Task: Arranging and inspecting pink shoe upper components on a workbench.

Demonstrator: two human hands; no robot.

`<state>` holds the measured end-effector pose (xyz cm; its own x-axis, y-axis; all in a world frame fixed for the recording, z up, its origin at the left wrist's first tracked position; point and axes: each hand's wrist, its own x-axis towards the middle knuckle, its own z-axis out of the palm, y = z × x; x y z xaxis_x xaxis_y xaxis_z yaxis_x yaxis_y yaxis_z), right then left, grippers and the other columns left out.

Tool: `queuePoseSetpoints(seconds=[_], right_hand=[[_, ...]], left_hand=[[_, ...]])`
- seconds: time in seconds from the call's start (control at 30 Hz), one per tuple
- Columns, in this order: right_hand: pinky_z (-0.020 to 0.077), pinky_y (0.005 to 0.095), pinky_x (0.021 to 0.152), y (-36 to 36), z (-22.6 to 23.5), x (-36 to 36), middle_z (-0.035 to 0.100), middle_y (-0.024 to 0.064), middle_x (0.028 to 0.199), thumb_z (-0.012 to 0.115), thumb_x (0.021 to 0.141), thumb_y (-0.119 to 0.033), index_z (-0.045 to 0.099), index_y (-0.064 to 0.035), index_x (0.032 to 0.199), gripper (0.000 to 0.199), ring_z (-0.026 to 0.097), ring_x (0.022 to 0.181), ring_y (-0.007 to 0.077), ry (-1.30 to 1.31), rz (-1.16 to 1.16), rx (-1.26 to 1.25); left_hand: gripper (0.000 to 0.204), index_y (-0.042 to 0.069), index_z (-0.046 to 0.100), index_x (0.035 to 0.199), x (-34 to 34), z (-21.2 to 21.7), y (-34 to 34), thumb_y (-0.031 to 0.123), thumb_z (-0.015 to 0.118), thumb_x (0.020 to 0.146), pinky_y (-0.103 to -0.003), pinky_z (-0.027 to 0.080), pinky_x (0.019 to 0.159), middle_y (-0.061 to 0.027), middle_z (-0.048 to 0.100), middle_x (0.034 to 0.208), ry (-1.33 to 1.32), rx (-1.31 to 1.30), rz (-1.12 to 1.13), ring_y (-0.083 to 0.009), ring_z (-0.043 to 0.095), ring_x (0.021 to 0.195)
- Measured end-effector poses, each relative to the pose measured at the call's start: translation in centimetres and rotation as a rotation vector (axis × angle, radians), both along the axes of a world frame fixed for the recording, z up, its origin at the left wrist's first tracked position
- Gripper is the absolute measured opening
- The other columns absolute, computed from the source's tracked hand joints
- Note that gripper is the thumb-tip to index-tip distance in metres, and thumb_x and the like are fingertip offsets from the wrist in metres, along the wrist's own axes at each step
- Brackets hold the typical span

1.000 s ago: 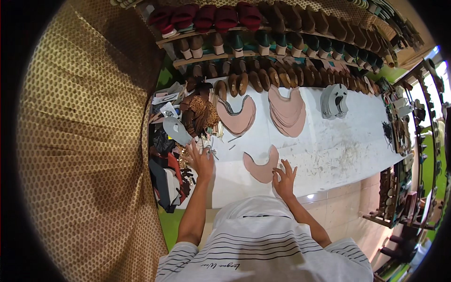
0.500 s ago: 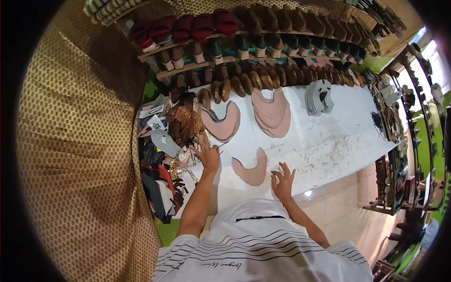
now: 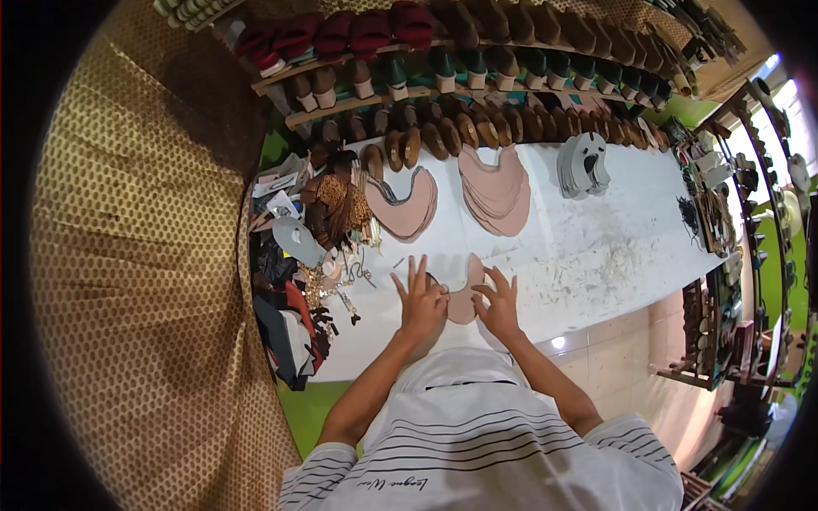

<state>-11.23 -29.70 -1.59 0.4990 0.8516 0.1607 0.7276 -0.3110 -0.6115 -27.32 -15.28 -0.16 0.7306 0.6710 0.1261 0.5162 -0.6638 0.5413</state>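
Note:
A pinkish U-shaped shoe upper piece [image 3: 463,308] lies at the near edge of the white worktable, between my two hands. My left hand [image 3: 420,307] is at its left arm, thumb and forefinger closed on the edge, other fingers raised. My right hand [image 3: 501,308] is at the right side, its thumb and forefinger pinched at the rim. Beyond them lie a stack of pink U-shaped pieces [image 3: 496,200] and another pink stack [image 3: 409,213] with a dark inner edge. Grey cut pieces [image 3: 584,166] are piled farther right.
The white table [image 3: 630,230] has dark smudges on its right half. Brown leopard-print straps [image 3: 336,204], gold trims [image 3: 319,281] and scraps crowd its left end. Shelves of shoes and brown shoe lasts [image 3: 443,136] line the back; another rack [image 3: 707,332] stands at right.
My left hand has moved right, away from the trims at the table's left, to the U-shaped piece. My right hand has shifted slightly up and left to the piece's side.

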Motion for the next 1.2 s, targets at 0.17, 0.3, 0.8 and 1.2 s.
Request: queuePoseSetpoints(seconds=[0.17,0.3,0.8,1.2], right_hand=[[0.0201,0.0738,0.116,0.4,-0.7,-1.1,0.054,0.0167,0.147,0.076,0.082,-0.013,0.078,-0.0101,0.104,0.022,0.042,0.145,0.0400,-0.006,0.148,-0.023],[0.0205,0.0748,0.115,0.3,-1.9,-1.7,0.054,0.0165,0.147,0.072,0.086,-0.014,0.077,-0.0097,0.104,0.019,0.042,0.145,0.0386,-0.072,0.198,-0.081],[0.0183,0.0735,0.118,1.2,-2.9,-2.9,0.053,0.0144,0.149,0.073,0.089,-0.022,0.079,-0.0133,0.103,0.018,0.041,0.146,0.0382,-0.181,0.383,-0.027],[0.0177,0.0721,0.118,-0.2,-3.0,-3.1,0.054,0.0135,0.147,0.072,0.090,-0.019,0.076,-0.0122,0.101,0.014,0.042,0.147,0.0363,-0.133,0.293,0.001]], left_hand=[[0.010,0.007,0.075,0.088,-0.2,-1.4,-1.4,0.016,0.073,0.085,-0.077,0.002,0.118,-0.0218,0.032,0.165,0.018,-0.055,-0.194,-0.0439,0.015,0.158],[0.014,0.007,0.073,0.088,-0.9,-3.1,-1.3,0.017,0.079,0.080,-0.081,0.005,0.114,-0.0234,0.028,0.166,0.038,-0.006,-0.221,-0.0475,0.013,0.157],[0.015,0.006,0.076,0.092,-3.0,-3.1,-1.4,0.020,0.076,0.087,-0.080,0.001,0.115,-0.0230,0.028,0.166,0.144,-0.065,-0.173,-0.0458,0.010,0.158],[0.016,0.009,0.075,0.096,-3.9,-4.2,-1.7,0.019,0.073,0.084,-0.080,0.002,0.114,-0.0257,0.033,0.163,0.019,-0.021,-0.156,-0.0475,0.014,0.157]])
